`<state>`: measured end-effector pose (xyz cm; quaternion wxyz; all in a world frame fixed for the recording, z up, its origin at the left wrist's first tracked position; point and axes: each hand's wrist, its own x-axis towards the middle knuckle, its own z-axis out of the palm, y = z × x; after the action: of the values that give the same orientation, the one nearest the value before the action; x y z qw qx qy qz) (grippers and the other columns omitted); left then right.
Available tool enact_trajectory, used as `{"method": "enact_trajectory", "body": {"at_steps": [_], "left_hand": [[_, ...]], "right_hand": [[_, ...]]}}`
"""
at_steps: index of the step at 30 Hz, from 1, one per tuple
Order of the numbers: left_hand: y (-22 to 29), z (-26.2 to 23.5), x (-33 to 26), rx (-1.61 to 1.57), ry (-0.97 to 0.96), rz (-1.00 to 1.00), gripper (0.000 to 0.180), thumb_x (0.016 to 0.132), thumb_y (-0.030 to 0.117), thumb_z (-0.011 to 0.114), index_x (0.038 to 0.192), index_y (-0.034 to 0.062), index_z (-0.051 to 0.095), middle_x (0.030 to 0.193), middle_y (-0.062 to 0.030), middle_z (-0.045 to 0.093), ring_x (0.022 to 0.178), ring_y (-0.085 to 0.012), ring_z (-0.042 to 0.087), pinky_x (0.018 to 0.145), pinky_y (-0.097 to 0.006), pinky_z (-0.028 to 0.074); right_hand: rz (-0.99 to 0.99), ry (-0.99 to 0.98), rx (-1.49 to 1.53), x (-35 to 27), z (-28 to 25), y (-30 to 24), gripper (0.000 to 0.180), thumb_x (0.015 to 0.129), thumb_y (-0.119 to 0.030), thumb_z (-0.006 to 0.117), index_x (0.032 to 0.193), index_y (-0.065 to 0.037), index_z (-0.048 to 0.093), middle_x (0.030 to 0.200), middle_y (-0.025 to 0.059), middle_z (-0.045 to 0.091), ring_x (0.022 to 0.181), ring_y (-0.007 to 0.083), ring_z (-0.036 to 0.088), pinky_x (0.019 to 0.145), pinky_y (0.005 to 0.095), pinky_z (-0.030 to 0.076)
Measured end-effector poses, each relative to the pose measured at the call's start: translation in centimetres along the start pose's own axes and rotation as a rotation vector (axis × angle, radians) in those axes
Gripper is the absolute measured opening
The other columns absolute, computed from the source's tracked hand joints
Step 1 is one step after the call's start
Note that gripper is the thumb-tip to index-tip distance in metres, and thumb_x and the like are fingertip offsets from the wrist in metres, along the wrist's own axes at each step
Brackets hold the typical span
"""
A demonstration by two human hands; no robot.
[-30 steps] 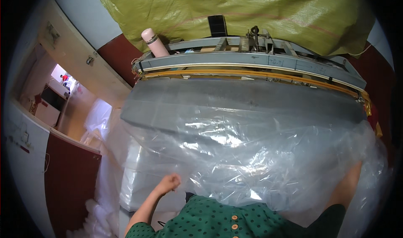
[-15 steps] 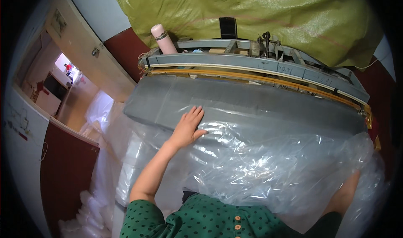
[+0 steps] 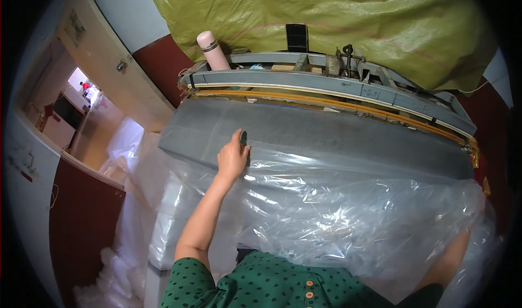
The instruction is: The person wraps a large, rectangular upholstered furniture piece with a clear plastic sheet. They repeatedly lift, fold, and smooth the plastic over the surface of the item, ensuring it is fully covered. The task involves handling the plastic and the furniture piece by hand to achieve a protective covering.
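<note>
My left hand point(image 3: 232, 160) is over the grey covered surface point(image 3: 321, 128), at the upper left edge of a sheet of clear plastic film point(image 3: 331, 210). Its index finger points away from me while the others curl in, the thumb close by. A small dark patch shows beside the index finger; whether it is shadow or an object I cannot make out. Far to the right, my right hand point(image 3: 476, 213) is among the folds of the film at its right end, and the shiny plastic veils its fingers. Wrinkled film spreads between both hands, up to my body.
Behind the grey surface runs a long metal frame point(image 3: 326, 79) with yellow strips point(image 3: 304, 100) and a clamp-like fitting point(image 3: 348, 60). A pink bottle point(image 3: 213, 51) stands at its left end. Yellow-green sheeting point(image 3: 370, 20) hangs behind. More plastic point(image 3: 128, 145) lies by the open door point(image 3: 119, 58).
My left hand has gone from lying flat with spread fingers to curled fingers, and has shifted slightly left. The film's far edge has shifted a little. My right hand stays at the right end.
</note>
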<state>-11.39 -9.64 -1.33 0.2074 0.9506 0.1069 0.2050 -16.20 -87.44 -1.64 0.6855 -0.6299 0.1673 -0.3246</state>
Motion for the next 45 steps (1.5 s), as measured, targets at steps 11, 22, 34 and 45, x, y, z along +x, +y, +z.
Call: {"method": "enact_trajectory", "body": {"at_steps": [11,22,34,45], "left_hand": [[-1.9,-0.2,5.1,-0.362,0.155,0.114,0.01,0.082,0.012,0.054,0.077,0.003,0.053,0.072,-0.0106,0.053,0.068,-0.0242,0.053,0.065,-0.035,0.043],[-13.7,6.7,17.2,-0.392,0.482,-0.019,0.013,0.087,0.012,0.047,0.076,0.0037,0.044,0.069,-0.0025,0.044,0.065,-0.0143,0.041,0.064,-0.028,0.039],[-15.3,9.4,21.6,-0.819,0.368,-0.066,0.013,0.087,0.012,0.054,0.077,0.0094,0.045,0.069,0.0052,0.039,0.063,-0.0053,0.033,0.056,-0.02,0.03],[-12.6,6.9,19.3,-0.693,0.577,-0.145,0.013,0.089,0.008,0.04,0.087,-0.0001,0.05,0.084,-0.0105,0.057,0.076,-0.0212,0.054,0.072,-0.03,0.043]], "right_hand": [[-0.323,-0.251,-0.599,4.2,-3.2,-3.4,0.021,0.089,-0.022,0.052,0.091,-0.003,0.06,0.079,0.0043,0.059,0.071,0.0138,0.057,0.063,0.0276,0.046],[-0.465,0.176,-0.509,9.9,14.2,10.4,0.021,0.087,-0.02,0.056,0.078,-0.001,0.053,0.064,0.0034,0.049,0.059,0.0142,0.047,0.057,0.0306,0.041],[-0.455,0.291,-0.424,11.6,17.3,10.2,0.021,0.079,-0.016,0.067,0.079,-0.003,0.05,0.064,0.0025,0.052,0.057,0.0106,0.048,0.056,0.0263,0.042],[-0.272,0.183,-0.162,13.4,14.4,11.9,0.012,0.084,-0.014,0.059,0.086,-0.006,0.051,0.07,0.0006,0.053,0.063,0.0088,0.051,0.058,0.024,0.043]]}}
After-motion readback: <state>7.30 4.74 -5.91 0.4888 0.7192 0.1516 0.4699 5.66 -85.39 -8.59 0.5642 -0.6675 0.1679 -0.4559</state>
